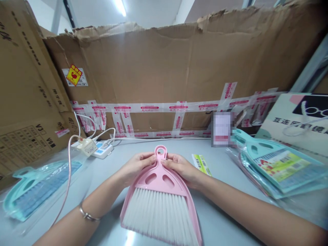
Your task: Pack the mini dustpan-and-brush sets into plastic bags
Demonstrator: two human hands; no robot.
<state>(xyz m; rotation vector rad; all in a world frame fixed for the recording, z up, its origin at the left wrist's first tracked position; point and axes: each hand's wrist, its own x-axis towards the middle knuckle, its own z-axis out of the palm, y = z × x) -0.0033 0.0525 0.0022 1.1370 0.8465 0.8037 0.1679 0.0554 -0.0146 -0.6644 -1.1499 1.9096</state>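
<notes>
In the middle of the head view lies a pink dustpan [196, 218] with a pink hand brush [160, 181] nested in it, white bristles pointing down toward me. Both handles line up at the top, ending in a loop. My left hand [140, 165] pinches the handle from the left, its thumb on the front. From the right, my right hand [180, 169] grips the same handle, thumb also on the front. The fingers behind the handle are hidden. A green and white label card [202, 164] lies on the table just beyond my right hand.
Bagged turquoise dustpan sets are stacked at right [279, 164]; another bagged set [41, 188] lies at left. A power strip [102, 149] with a cable [69, 167] sits back left. Large cardboard [153, 68] walls the grey table [107, 208]. A printed bag [297, 119] stands right.
</notes>
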